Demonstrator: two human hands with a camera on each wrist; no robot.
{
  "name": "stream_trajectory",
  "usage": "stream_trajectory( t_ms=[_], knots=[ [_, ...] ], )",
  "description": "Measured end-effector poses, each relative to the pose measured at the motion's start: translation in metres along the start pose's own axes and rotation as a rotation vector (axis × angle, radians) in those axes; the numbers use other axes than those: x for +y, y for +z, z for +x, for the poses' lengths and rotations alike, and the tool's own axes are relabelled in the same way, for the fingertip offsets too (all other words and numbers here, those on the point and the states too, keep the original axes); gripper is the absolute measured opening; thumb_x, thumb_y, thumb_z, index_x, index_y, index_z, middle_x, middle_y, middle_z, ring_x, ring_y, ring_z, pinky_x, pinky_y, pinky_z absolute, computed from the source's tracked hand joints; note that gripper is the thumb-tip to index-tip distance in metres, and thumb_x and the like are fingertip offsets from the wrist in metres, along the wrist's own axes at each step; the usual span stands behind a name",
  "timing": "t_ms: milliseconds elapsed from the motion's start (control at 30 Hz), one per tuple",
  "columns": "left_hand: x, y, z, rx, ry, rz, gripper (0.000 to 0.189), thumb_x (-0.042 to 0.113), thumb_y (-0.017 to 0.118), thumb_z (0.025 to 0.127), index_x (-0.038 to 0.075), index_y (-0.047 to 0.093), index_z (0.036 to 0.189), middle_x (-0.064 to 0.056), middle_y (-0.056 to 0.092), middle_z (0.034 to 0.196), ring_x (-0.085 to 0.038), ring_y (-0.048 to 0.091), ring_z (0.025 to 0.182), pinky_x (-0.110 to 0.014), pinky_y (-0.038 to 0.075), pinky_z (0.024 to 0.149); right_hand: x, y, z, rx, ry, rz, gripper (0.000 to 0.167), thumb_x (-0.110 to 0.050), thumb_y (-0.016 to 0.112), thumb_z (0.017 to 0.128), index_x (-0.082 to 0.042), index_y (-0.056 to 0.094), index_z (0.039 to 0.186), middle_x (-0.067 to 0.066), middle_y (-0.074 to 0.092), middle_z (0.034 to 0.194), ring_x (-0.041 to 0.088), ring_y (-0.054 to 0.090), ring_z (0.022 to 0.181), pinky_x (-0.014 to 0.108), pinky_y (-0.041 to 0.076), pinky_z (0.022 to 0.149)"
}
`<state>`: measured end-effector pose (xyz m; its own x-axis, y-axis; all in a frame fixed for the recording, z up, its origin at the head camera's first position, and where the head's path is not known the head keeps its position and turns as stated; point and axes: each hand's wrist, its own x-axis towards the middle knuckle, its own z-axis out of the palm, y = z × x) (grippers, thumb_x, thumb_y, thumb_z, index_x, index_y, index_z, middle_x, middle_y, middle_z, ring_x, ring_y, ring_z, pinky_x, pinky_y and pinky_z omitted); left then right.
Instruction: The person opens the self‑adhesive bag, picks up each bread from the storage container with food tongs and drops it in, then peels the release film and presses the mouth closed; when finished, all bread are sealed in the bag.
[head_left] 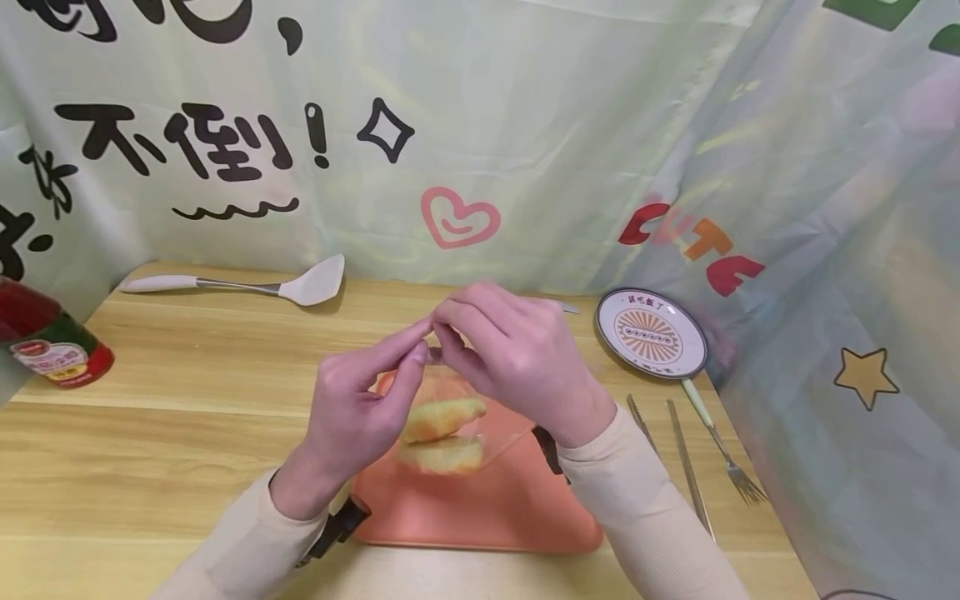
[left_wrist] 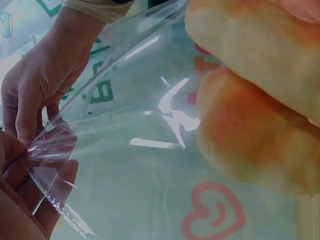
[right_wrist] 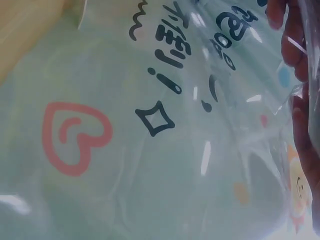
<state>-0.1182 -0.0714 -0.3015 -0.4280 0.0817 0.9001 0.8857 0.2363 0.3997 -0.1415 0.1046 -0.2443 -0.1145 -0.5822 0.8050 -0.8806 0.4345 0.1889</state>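
Clear bag [left_wrist: 172,117] in pinch of left grip [head_left: 356,408] and right grip [head_left: 517,354] above wooden table [head_left: 195,392], printed curtain [head_left: 570,142] behind.

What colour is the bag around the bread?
The bag is clear, colourless; left wrist view shows it best.

In the head view, the bread [head_left: 442,456] looks blurred, and the plastic bag [left_wrist: 155,95] is hard to trace. The right hand [head_left: 517,354] hides most of a flat metal piece [head_left: 564,307], so its kind cannot be told. A sleeve [head_left: 641,496] covers the lower part of a metal stick [head_left: 641,422]. The left edge cuts off the bottle [head_left: 52,337], whose small label print is unreadable. In the left wrist view, the bread runs past the right edge.
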Motion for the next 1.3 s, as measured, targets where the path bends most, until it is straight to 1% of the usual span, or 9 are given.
stream_trajectory(
  t_ms=[233,333,467,633,767,933,1067,1167,1300],
  knots=[
    [0.001,0.001,-0.001,0.007,-0.004,0.001,0.028,-0.001,0.057,0.09,-0.005,0.071,0.113,0.01,0.041,0.053,-0.002,0.025,0.04,-0.013,0.022,0.039,0.001,0.003,0.0,0.068,0.057,0.094,0.009,0.005,0.066,0.083,0.002,0.061,0.089,0.009,0.061,0.081,0.017,0.063,0.068,0.025,0.055,0.063],
    [0.001,0.001,-0.001,0.002,-0.017,-0.004,0.028,-0.003,0.057,0.09,-0.005,0.071,0.114,0.006,0.056,0.057,-0.001,0.025,0.039,-0.013,0.02,0.038,0.001,0.004,-0.001,0.063,0.088,0.124,0.006,0.004,0.063,0.085,0.002,0.059,0.09,0.01,0.06,0.082,0.017,0.064,0.068,0.024,0.055,0.065],
    [0.001,0.002,-0.002,0.004,-0.024,-0.015,0.028,-0.004,0.057,0.09,-0.005,0.071,0.114,-0.005,0.074,0.08,0.0,0.024,0.038,-0.013,0.019,0.037,0.001,0.005,-0.002,0.058,0.13,0.149,0.005,0.004,0.059,0.087,0.003,0.057,0.092,0.01,0.06,0.082,0.017,0.064,0.068,0.023,0.055,0.065],
    [0.002,0.002,-0.002,0.023,-0.006,-0.046,0.028,-0.003,0.056,0.091,-0.007,0.069,0.116,-0.01,0.074,0.088,0.0,0.043,0.039,-0.011,0.017,0.038,0.007,0.005,-0.004,0.101,0.207,0.152,0.005,0.006,0.058,0.085,0.004,0.056,0.09,0.01,0.06,0.08,0.018,0.064,0.072,0.023,0.055,0.065],
    [0.002,0.0,-0.003,0.035,-0.027,-0.071,0.028,0.003,0.057,0.097,-0.007,0.065,0.122,-0.013,0.074,0.092,-0.012,0.067,0.055,-0.01,0.024,0.04,0.013,0.001,-0.006,0.156,0.29,0.143,0.006,0.009,0.059,0.084,0.005,0.057,0.087,0.011,0.06,0.08,0.019,0.065,0.073,0.026,0.056,0.063],
    [0.0,-0.001,-0.006,0.046,-0.088,-0.104,0.024,0.005,0.058,0.099,-0.007,0.067,0.117,-0.014,0.074,0.093,-0.024,0.073,0.076,-0.013,0.034,0.041,0.018,-0.004,-0.01,0.188,0.383,0.133,0.006,0.009,0.061,0.082,0.003,0.059,0.086,0.01,0.061,0.08,0.016,0.063,0.07,0.026,0.054,0.058],
    [-0.001,-0.002,-0.007,0.075,-0.146,-0.147,0.017,-0.005,0.058,0.095,-0.005,0.071,0.106,-0.015,0.074,0.092,-0.024,0.073,0.079,-0.013,0.024,0.035,0.023,-0.01,-0.016,0.219,0.464,0.084,0.005,0.007,0.061,0.083,0.002,0.061,0.085,0.008,0.062,0.076,0.015,0.059,0.061,0.025,0.047,0.053],
    [-0.001,-0.004,-0.006,0.099,-0.171,-0.175,0.016,-0.006,0.057,0.095,-0.006,0.07,0.103,-0.017,0.073,0.091,-0.024,0.073,0.08,-0.014,0.036,0.037,0.028,-0.017,-0.022,0.234,0.517,0.048,0.005,0.006,0.062,0.084,0.002,0.062,0.085,0.007,0.061,0.073,0.015,0.056,0.058,0.021,0.043,0.053],
    [-0.002,-0.005,-0.005,0.122,-0.183,-0.217,0.016,-0.008,0.055,0.096,-0.01,0.069,0.103,-0.022,0.072,0.091,-0.026,0.073,0.083,-0.027,0.056,0.057,0.033,-0.027,-0.029,0.242,0.567,0.012,0.004,0.005,0.064,0.084,0.002,0.063,0.087,0.007,0.061,0.073,0.014,0.054,0.059,0.017,0.041,0.057]
  ],
)
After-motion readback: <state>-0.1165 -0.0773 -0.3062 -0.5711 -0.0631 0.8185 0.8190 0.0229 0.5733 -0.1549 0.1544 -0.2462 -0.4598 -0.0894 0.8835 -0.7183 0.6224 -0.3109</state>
